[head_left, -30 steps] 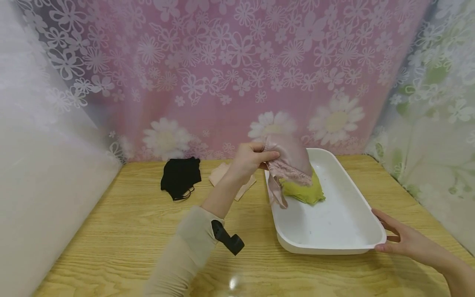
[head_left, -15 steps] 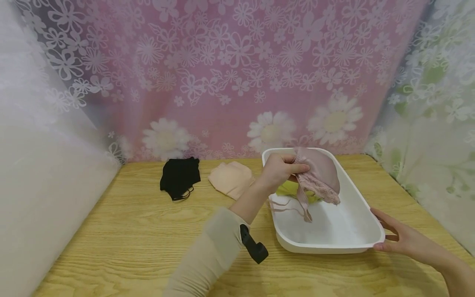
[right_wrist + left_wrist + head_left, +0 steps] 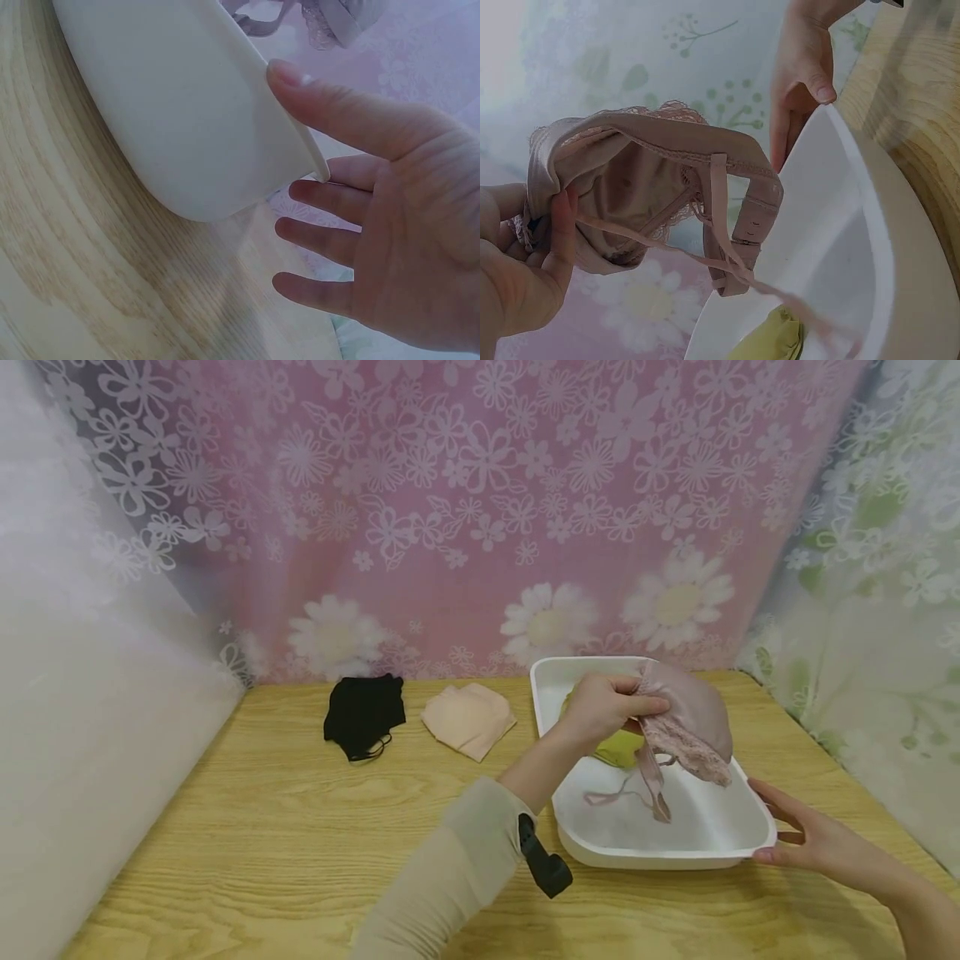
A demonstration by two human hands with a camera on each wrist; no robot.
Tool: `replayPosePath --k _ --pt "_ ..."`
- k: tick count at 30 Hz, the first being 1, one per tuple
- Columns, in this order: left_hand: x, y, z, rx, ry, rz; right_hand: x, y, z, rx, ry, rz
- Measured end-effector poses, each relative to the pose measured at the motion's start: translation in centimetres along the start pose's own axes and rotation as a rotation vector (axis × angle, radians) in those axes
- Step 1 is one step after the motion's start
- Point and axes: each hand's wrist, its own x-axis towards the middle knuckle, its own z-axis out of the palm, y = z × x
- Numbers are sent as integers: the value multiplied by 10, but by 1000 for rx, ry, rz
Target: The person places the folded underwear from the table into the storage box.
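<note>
My left hand (image 3: pixel 600 714) pinches a dusty-pink bra (image 3: pixel 690 718) by one end, thumb against fingers. The bra is folded, its lace edge low and its straps dangling over the white plastic tray (image 3: pixel 675 852). In the left wrist view its hook-and-eye band and thin straps show, and the inside of a cup faces the camera. Inside the tray a yellow-green folded garment (image 3: pixel 621 748) lies partly behind the left hand. My right hand (image 3: pixel 832 852) holds the tray's near right corner, thumb on the front rim; in the right wrist view several fingers (image 3: pixel 322 240) extend past the corner.
On the wooden table (image 3: pixel 300 843), left of the tray, lie a black folded garment (image 3: pixel 363 717) with a thin cord and a beige folded garment (image 3: pixel 468 720). A pink floral curtain (image 3: pixel 450 527) hangs behind; pale sheets stand at both sides.
The left hand has carried the pink bra rightward and slightly nearer, from the tray's left edge to over its right side. The beige garment has come into full view. The right hand has stayed put.
</note>
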Motion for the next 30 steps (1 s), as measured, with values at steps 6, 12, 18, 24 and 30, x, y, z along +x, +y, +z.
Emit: replayPosePath --k 6,12,18,24,30 --pt "-3 -14 -7 -12 9 -42 1 -1 2 -30 20 -29" --pt "-10 -37 -18 2 60 -107 -1 -1 0 -6 10 -21" --pt "-18 -54 -26 92 96 -167 0 0 -1 30 -15 3" --pt "-27 -61 -35 241 104 -196 0 0 -3 31 -30 43" --pt "-35 -63 -44 322 77 -208 0 0 -4 42 -48 88"
